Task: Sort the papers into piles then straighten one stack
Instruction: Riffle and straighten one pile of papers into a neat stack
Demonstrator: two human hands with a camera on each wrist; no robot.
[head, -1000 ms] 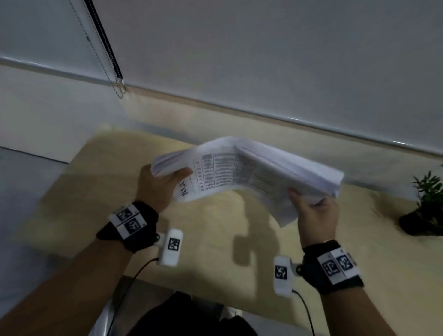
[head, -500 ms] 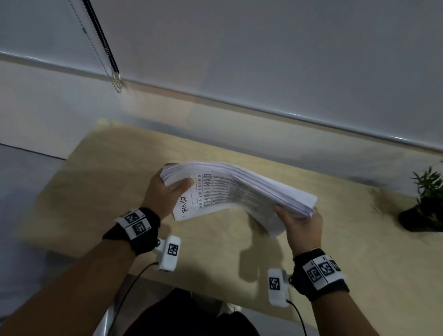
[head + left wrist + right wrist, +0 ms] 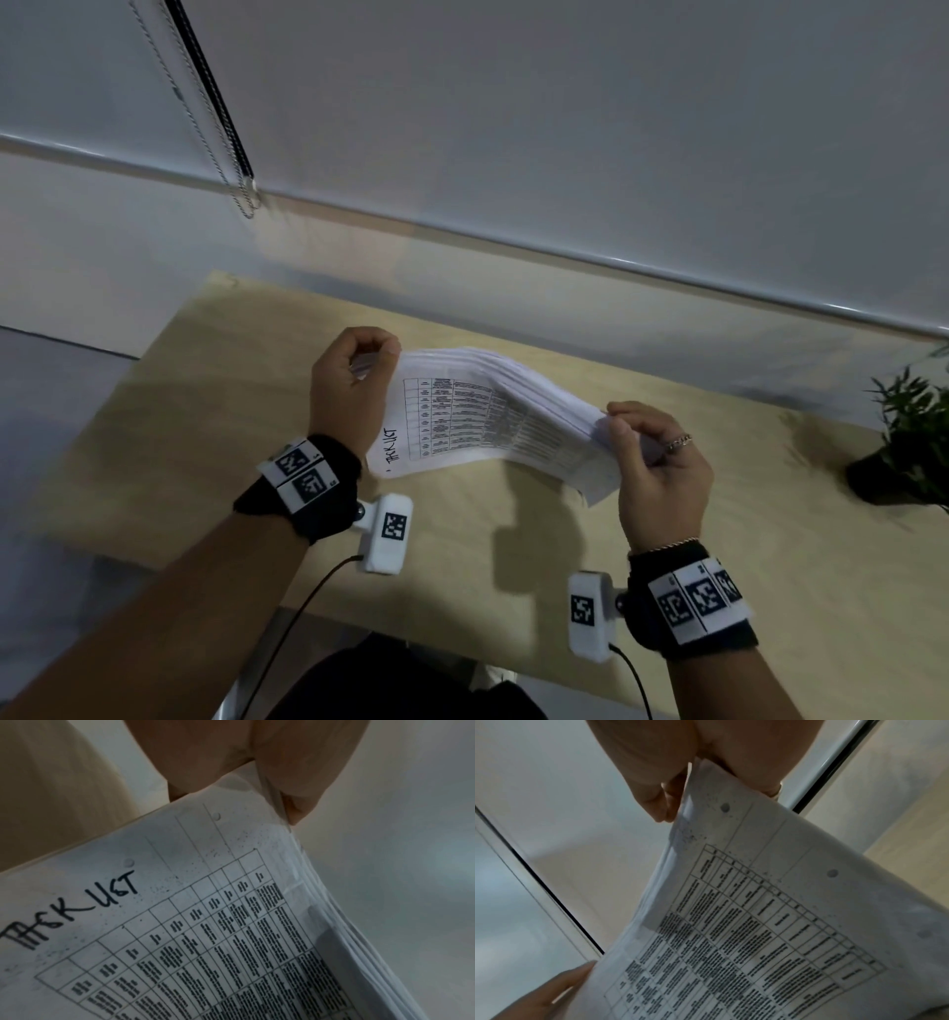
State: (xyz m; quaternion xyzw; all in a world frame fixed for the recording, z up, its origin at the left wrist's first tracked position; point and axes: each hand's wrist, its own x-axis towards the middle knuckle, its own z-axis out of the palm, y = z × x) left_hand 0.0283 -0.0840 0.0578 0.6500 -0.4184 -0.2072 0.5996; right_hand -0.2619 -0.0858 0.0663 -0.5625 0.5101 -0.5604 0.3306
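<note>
**Above a wooden table, two hands hold one stack of papers**

Above a pale wooden table (image 3: 205, 411), a person holds a thick stack of papers (image 3: 493, 411) in the air with both hands. The stack hangs over the middle of the table without touching it, and its shadow falls on the wood below.

The left hand (image 3: 349, 390) grips the stack's left end, fingers curled over the far edge and closed on the sheets. The left wrist view shows the hand (image 3: 244, 760) pinching a corner of the papers (image 3: 205, 923) from above.

The right hand (image 3: 662, 462) grips the stack's right end, thumb and fingers curled around the fanned edges. A ring (image 3: 680, 441) sits on one finger. In the right wrist view, that hand (image 3: 706, 760) clamps the top corner of the papers (image 3: 757, 912), and the tips of the left hand (image 3: 552, 994) show at the lower left, touching the sheet's edge.

The stack bows slightly upward between the hands, and its sheets are not squared: the edges splay out in steps, most clearly at the right end. The top sheet carries a printed table with many rows of small text, too blurred to read, and the handwritten words "TASK LIST" near the left end. Punched holes run along one margin.

Each wrist wears a black band with square black-and-white markers and a small white camera unit with a cable.

A potted plant (image 3: 909, 437) stands on the table's right edge, well apart from the papers. Behind the table hangs a pale roller blind (image 3: 565, 128) with a bead chain (image 3: 241, 195) at the left.
</note>
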